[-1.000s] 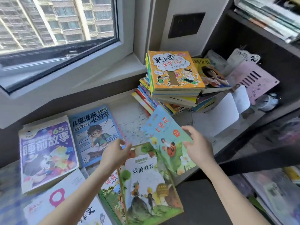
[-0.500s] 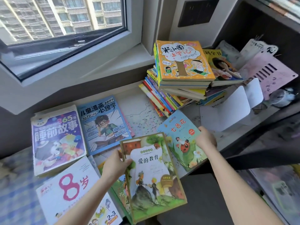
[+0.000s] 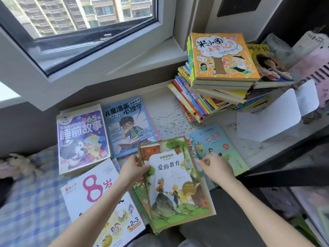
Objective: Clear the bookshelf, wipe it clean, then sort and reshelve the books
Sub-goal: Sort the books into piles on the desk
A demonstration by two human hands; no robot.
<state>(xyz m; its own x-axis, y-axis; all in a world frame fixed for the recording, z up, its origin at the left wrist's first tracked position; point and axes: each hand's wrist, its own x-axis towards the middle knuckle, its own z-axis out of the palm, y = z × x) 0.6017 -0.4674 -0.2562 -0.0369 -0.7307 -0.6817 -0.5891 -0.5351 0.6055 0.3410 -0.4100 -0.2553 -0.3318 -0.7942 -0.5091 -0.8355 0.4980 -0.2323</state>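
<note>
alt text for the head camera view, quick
A person's left hand grips a green book above a desk spread with children's books; the right hand is over a pale blue book beside it. A tall book stack stands behind, near a window.

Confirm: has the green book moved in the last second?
Yes. The green book slid left against the blue comic: its top corner now overlaps the comic's lower edge.

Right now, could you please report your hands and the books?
Left hand grips green-bordered paperback book at its left edge. Right hand at its right edge, grip unclear. Light-blue flower book partly underneath.
</note>
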